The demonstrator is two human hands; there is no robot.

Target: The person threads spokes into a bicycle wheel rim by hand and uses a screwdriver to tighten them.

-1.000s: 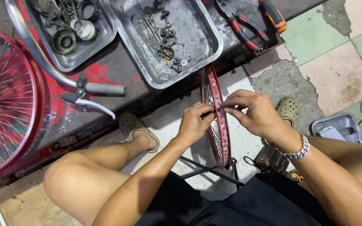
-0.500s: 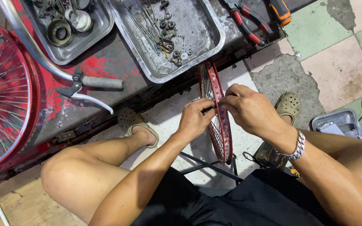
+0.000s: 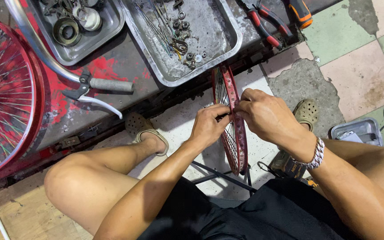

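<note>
We look down from a head-worn camera at our own two hands working on a red bicycle wheel rim (image 3: 233, 120), which stands upright on edge between our knees, its thin side facing us. Standing this way, it lets both hands reach the rim's edge and the spokes (image 3: 228, 138) from either side.

Our left hand (image 3: 209, 126) grips the rim from the left, fingers curled narrowly around its edge with the fingertips pressed against the metal. Our right hand (image 3: 265, 116), with a silver chain bracelet (image 3: 315, 153) at the wrist, meets it from the right; its fingers (image 3: 245, 98) pinch closed at the rim just above the left fingertips. Whether something small sits inside that pinch, we cannot tell. The two hands touch, so one seems to steady while the other does fine work.

Just beyond the fingertips, within easy reach, a shallow metal tray (image 3: 221, 58) holds loose spokes and small nuts. Farther left of the fingers lies a second tray (image 3: 112, 26) with round bearing parts, a handlebar with grey grip (image 3: 111, 84) and brake lever, and a finished red spoked wheel (image 3: 5, 93). Beyond the right fingers rest red-handled pliers (image 3: 263, 24). Below the hands, the rim's bottom sits near a dark stand (image 3: 221, 175).
</note>
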